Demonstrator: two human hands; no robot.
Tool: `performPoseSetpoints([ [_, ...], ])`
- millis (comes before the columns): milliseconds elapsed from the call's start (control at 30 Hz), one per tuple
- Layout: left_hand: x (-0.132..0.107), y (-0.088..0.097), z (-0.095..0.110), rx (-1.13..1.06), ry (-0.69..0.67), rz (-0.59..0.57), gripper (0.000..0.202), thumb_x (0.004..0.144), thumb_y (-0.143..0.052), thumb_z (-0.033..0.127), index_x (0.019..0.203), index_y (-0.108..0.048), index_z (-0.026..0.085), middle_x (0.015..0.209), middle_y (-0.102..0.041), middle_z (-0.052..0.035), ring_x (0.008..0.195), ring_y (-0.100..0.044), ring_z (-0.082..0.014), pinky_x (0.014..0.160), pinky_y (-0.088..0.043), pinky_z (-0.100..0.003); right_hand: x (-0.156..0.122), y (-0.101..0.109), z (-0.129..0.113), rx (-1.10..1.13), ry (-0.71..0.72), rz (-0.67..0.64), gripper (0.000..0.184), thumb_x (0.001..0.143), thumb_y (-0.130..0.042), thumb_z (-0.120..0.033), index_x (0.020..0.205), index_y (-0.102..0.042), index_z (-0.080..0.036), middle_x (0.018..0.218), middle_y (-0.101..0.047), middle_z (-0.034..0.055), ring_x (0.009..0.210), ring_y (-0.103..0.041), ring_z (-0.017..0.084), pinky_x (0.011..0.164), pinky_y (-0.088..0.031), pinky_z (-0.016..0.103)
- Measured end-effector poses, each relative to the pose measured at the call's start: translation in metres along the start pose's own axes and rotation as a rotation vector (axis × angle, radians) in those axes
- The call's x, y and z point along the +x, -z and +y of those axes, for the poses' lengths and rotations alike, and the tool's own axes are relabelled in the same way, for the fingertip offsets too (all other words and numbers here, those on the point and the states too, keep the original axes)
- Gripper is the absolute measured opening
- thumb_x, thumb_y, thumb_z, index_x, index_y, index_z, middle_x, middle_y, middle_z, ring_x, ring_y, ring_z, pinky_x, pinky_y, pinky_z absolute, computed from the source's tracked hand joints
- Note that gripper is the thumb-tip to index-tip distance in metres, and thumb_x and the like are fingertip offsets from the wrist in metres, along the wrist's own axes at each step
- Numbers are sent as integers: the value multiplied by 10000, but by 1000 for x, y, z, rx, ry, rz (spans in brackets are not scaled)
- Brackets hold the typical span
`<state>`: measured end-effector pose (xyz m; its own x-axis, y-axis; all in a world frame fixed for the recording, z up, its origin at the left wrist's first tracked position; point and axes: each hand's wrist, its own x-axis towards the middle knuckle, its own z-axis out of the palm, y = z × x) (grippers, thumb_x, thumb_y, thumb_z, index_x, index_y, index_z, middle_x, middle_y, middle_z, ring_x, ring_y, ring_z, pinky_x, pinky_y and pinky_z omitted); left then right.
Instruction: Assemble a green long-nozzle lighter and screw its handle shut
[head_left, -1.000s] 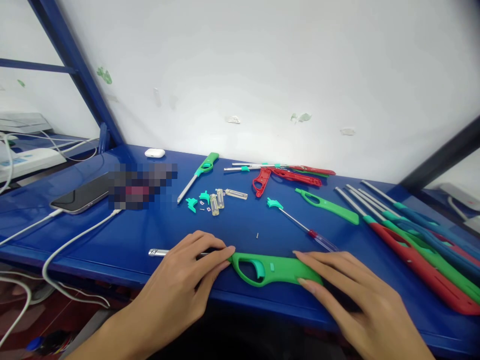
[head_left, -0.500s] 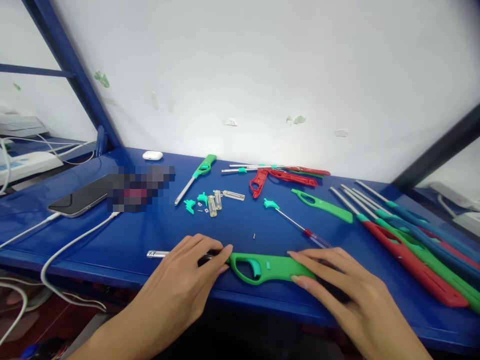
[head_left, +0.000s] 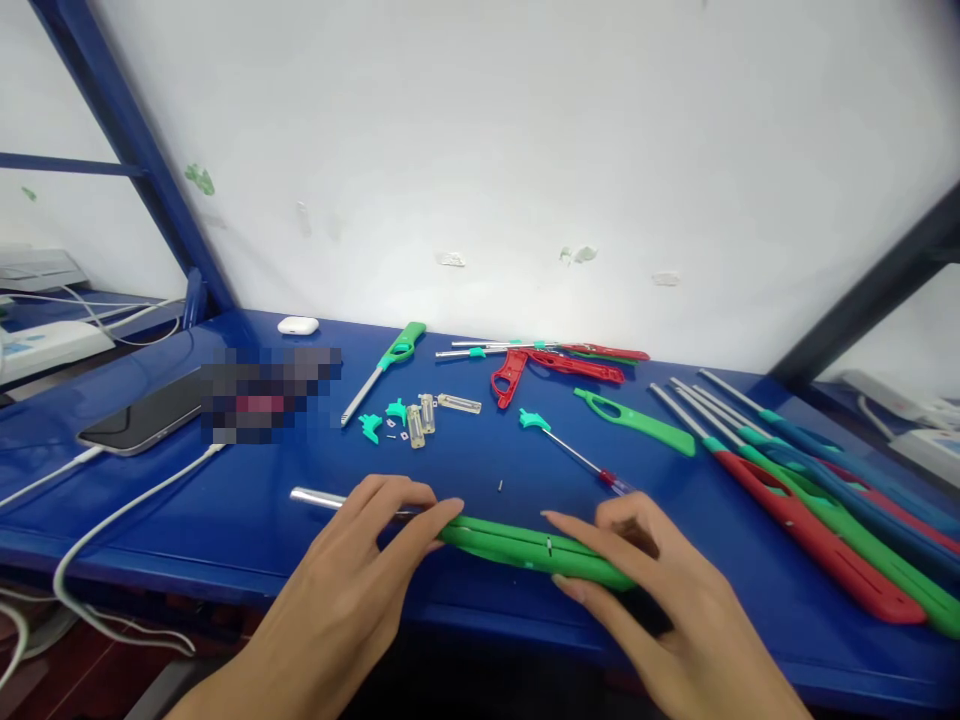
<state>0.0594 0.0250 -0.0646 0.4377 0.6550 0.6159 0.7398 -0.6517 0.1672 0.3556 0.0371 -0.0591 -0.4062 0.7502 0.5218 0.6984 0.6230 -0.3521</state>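
A green long-nosed lighter (head_left: 510, 543) is held level above the front of the table, its narrow edge with a lengthwise seam facing me. My left hand (head_left: 352, 570) pinches it at the neck, and the silver tube (head_left: 316, 498) sticks out to the left past the knuckles. Around the handle's right end, the thumb and fingers of my right hand (head_left: 660, 590) grip from both sides. Beyond the lighter lie a small screw (head_left: 500, 486) and a screwdriver (head_left: 577, 455), whose tip meets a teal trigger piece (head_left: 534, 420).
Clear fuel tanks (head_left: 459, 403) and teal triggers (head_left: 370, 428) lie mid-table. Behind are a green lighter (head_left: 401, 345), red shell halves (head_left: 510, 375) and a green shell half (head_left: 637, 422). Several lighters (head_left: 795, 520) line the right. Left are a phone (head_left: 142, 410), cables (head_left: 112, 510) and a white case (head_left: 298, 326).
The lighter has been rolled between my hands, from its broad side with the trigger opening to its narrow seam edge. My right hand has shifted slightly left along the handle.
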Motion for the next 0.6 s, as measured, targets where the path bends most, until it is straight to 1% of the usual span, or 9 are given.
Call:
performPoseSetpoints([
  [100, 1, -2, -1, 34, -20, -35, 628, 971, -439, -88, 1499, -552, 232, 1284, -574, -114, 1165, -549, -225, 912, -578, -348, 4, -3, -9, 47, -12, -16, 165, 1051, -651, -344, 1201, -722, -340, 1077, -688, 7, 905, -737, 140, 792, -618, 217],
  [133, 2, -3, -1, 24, -36, -27, 624, 959, -439, -98, 1481, -568, 221, 1272, -577, -116, 1168, -547, -230, 901, -578, -349, 5, -4, -11, 52, -8, -2, 136, 1046, -660, -345, 1162, -728, -327, 1082, -716, 5, 926, -741, 155, 817, -623, 242],
  [200, 3, -4, -1, -1, -72, 21, 578, 951, -452, -111, 1423, -601, 185, 1243, -587, -116, 1212, -544, -235, 924, -569, -348, 7, -6, -14, 55, 19, 42, 114, 1035, -680, -346, 1129, -733, -308, 1042, -760, -6, 919, -740, 174, 840, -627, 279],
  [267, 5, -4, 0, -14, -94, 34, 536, 959, -464, -111, 1390, -609, 171, 1269, -599, -109, 1325, -514, -235, 1014, -536, -351, 7, -8, -16, 62, 53, 96, 125, 1023, -703, -329, 1137, -736, -289, 992, -778, -14, 873, -733, 169, 809, -623, 275],
  [367, 5, -3, 3, -4, -89, -13, 471, 1011, -490, -52, 1408, -588, 182, 1342, -623, -72, 1447, -431, -204, 1200, -388, -360, 6, -11, -16, 77, 84, 143, 159, 1003, -732, -256, 1161, -731, -261, 961, -780, -18, 842, -719, 149, 774, -610, 244],
  [433, 6, -3, 7, 4, -76, -31, 405, 1057, -524, 44, 1439, -567, 170, 1369, -633, -57, 1443, -425, -185, 1268, -273, -342, 4, -12, -15, 77, 92, 152, 186, 991, -740, -214, 1173, -726, -252, 957, -778, -19, 834, -711, 145, 776, -604, 245],
  [467, 7, -4, 8, 3, -74, -25, 384, 1069, -539, 82, 1445, -563, 159, 1357, -643, -56, 1418, -444, -179, 1278, -245, -333, 3, -13, -14, 76, 95, 149, 192, 989, -739, -203, 1174, -725, -252, 961, -778, -19, 834, -709, 147, 778, -602, 249],
  [533, 8, -6, 10, -15, -82, 9, 361, 1077, -550, 100, 1434, -569, 144, 1308, -666, -57, 1347, -494, -172, 1272, -250, -327, 1, -13, -13, 76, 97, 149, 190, 990, -737, -204, 1173, -725, -255, 960, -776, -19, 830, -706, 149, 771, -599, 255],
  [600, 10, -8, 11, -44, -90, 44, 330, 1073, -551, 73, 1394, -589, 140, 1244, -692, -50, 1285, -533, -164, 1257, -282, -331, -1, -13, -12, 75, 103, 141, 197, 989, -740, -207, 1179, -724, -258, 960, -774, -20, 837, -706, 149, 774, -597, 256],
])
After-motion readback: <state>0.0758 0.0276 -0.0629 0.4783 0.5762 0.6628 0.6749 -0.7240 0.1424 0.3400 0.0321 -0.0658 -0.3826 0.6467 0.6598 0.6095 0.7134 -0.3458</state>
